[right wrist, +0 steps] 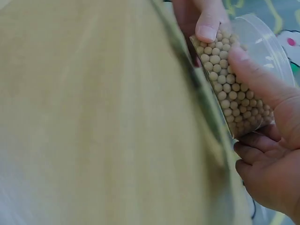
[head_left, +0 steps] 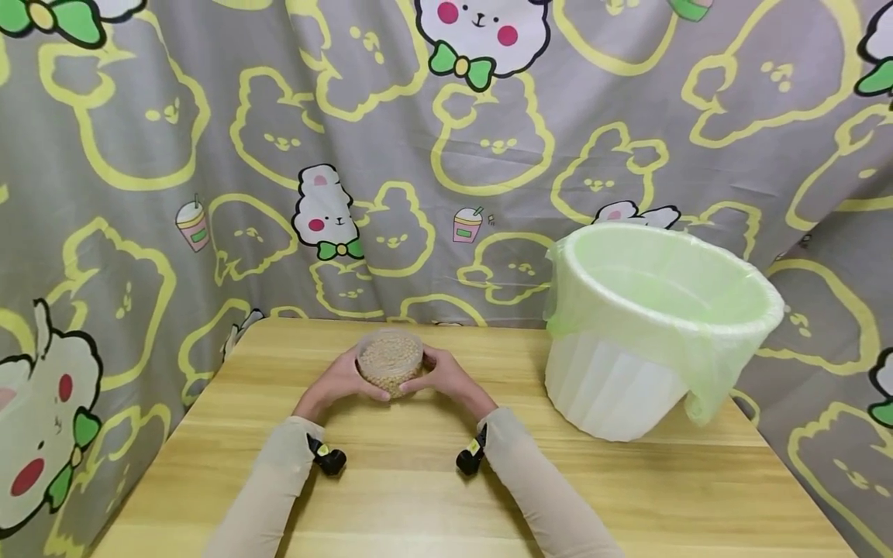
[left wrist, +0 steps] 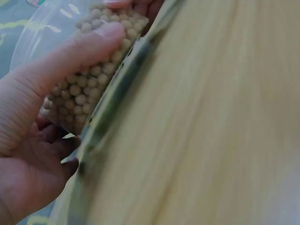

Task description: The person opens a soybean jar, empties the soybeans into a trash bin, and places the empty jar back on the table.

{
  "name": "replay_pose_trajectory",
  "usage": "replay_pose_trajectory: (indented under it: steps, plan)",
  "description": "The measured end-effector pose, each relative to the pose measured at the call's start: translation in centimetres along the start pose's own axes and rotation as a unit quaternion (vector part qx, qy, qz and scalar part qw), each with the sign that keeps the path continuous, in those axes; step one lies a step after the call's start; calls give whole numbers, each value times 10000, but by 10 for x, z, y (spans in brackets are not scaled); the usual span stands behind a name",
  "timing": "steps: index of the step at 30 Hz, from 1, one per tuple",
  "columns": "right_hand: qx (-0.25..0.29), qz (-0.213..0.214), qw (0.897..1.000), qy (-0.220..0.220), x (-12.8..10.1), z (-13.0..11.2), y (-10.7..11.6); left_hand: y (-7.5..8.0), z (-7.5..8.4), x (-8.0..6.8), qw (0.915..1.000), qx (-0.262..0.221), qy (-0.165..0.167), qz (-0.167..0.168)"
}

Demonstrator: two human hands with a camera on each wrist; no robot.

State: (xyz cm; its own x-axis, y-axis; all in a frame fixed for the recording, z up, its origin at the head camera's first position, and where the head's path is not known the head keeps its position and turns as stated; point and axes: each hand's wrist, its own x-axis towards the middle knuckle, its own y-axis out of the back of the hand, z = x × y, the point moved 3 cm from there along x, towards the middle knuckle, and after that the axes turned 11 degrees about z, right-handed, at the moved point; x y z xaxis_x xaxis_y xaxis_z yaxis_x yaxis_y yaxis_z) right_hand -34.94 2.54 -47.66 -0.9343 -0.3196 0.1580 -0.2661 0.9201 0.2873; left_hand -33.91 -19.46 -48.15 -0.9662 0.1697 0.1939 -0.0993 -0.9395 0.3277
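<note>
Together we start at the far left, where the cartoon bear curtain [head_left: 125, 155] hangs behind and beside the wooden table [head_left: 418, 496]. Moving inward, we see our left hand [head_left: 338, 385] resting on the table near its far edge, the sleeve trailing back toward us with a small black wrist camera [head_left: 328, 459] strapped under it. That hand grips the left side of a clear plastic container of soybeans [head_left: 389, 361]; in the left wrist view our thumb [left wrist: 70, 54] lies pressed flat along the container's wall while the other fingers [left wrist: 51, 136] curl in below it against the base.

The container itself stands on the table between both hands, upright as far as we can judge from the head view, packed with pale round beans and closed by a transparent lid [right wrist: 262, 40].

Next comes our right hand [head_left: 446, 380], mirroring the left. In the right wrist view its thumb [right wrist: 262, 79] presses against the beans' side of the container and the fingers [right wrist: 262, 150] curl beneath, touching the wall. The left thumb tip also shows at the top of that view.

Further right, well apart from the hands, a white bin [head_left: 628, 380] stands on the table, lined with a pale green bag [head_left: 670, 287] folded over its rim.
</note>
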Motion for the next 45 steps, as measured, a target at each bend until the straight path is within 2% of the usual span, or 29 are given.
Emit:
replay_pose_trajectory:
  steps: [5,12,18,22,26,31,40,45]
  plan:
    - [324,183,9993,18,2,-8,21,-15,17,6,9986,-421,97,314]
    - [1118,406,9928,-124,-3,-47,53,-30,68,18,9902,-1191,-134,715]
    - [1262,469,9907,220,-15,-84,76,-36,117,20,9838,-1529,-511,778]
    - [1345,493,9883,527,-25,-101,86,-42,139,16,9810,-1676,-689,689]
    - [1488,519,9849,717,-34,-110,96,-51,149,13,9804,-1734,-795,496]
    - [1506,610,9833,818,-43,-117,105,-60,152,16,9794,-1734,-963,383]
    - [1051,723,9877,903,-44,-120,116,-72,150,32,9737,-1862,-1282,270]
    - [705,1077,9880,854,-39,-122,119,-78,151,44,9742,-1688,-1450,369]
